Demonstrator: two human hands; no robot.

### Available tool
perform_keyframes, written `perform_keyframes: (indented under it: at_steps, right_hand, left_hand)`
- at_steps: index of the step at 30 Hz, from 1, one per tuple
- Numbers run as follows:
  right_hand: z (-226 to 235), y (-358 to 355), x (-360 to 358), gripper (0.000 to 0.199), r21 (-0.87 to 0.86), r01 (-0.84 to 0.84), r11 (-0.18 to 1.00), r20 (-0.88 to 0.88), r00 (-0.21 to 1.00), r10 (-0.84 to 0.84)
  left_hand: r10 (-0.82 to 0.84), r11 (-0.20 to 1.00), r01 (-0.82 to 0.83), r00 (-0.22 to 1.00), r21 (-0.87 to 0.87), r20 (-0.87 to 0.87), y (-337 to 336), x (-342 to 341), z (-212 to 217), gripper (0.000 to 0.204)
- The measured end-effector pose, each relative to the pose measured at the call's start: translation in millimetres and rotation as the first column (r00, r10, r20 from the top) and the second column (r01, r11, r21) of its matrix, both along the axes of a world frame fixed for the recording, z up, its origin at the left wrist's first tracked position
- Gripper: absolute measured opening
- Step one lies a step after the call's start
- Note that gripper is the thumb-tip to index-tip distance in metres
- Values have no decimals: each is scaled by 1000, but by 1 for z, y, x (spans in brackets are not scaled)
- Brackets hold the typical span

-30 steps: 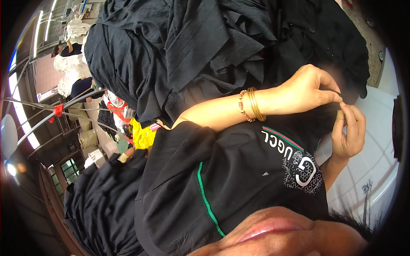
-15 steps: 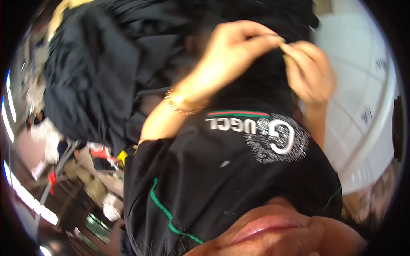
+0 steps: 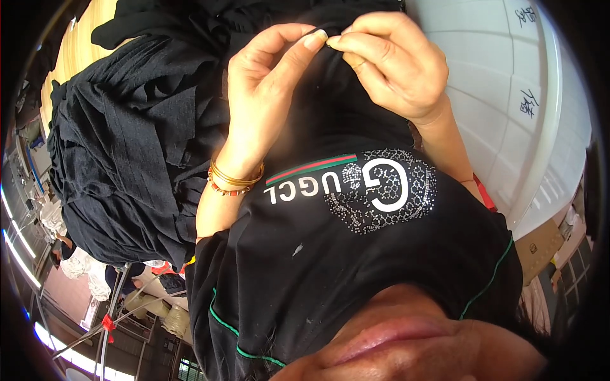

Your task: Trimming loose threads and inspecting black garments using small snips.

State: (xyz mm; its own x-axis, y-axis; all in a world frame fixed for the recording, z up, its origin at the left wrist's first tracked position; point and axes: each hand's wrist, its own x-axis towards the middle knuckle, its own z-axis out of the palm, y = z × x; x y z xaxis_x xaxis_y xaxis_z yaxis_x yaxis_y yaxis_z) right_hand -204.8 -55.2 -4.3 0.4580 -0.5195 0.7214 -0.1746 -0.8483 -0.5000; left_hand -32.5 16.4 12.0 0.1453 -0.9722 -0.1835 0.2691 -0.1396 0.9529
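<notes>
Before my chest, my left hand (image 3: 270, 76) pinches thumb against forefinger, its tip almost meeting that of my right hand (image 3: 400, 66). The right fingers are pinched together too. Whatever lies between the fingertips is too small to make out. Behind and below both hands spreads dark black cloth. A large heap of black fabric (image 3: 133, 114) rises to the left of my left forearm, in loose folds. Gold and beaded bracelets (image 3: 234, 178) circle my left wrist.
A big white smooth-walled container (image 3: 486, 82) with dark handwriting stands close on the right. A pale wooden surface (image 3: 86, 54) shows behind the heap at far left. Lower left are metal rods with a red tie (image 3: 108, 322); a brown carton (image 3: 539, 246) sits lower right.
Both hands now appear farther left in the picture, still fingertip to fingertip. The whole view has shifted, with more of the white container and wooden surface showing.
</notes>
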Motion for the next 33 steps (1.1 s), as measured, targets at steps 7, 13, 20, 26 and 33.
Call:
perform_keyframes:
  at_steps: [7, 13, 20, 26, 33]
  right_hand:
    - [30, 4, -3, 19, 818, -313, 481, 291, 949, 124]
    - [-21, -14, 9, 19, 215, -577, 788, 534, 745, 400]
    - [28, 0, -4, 23, 523, -216, 824, 109, 976, 187]
    - [-2, 6, -16, 23, 114, -5, 993, 25, 1000, 2]
    - [-15, 1, -12, 27, -233, 64, 970, 1, 998, -65]
  left_hand:
    - [72, 997, -73, 996, -26, -56, -4, -5, -4, 15]
    - [-12, 999, 17, 988, 28, -155, -6, 0, -2, 13]
    - [-2, 985, 58, 946, 164, -323, -4, 4, -5, 16]
    - [13, 996, 3, 981, 85, -192, -5, -6, -3, 14]
    - [-18, 999, 20, 997, 25, -76, -3, -9, -2, 14]
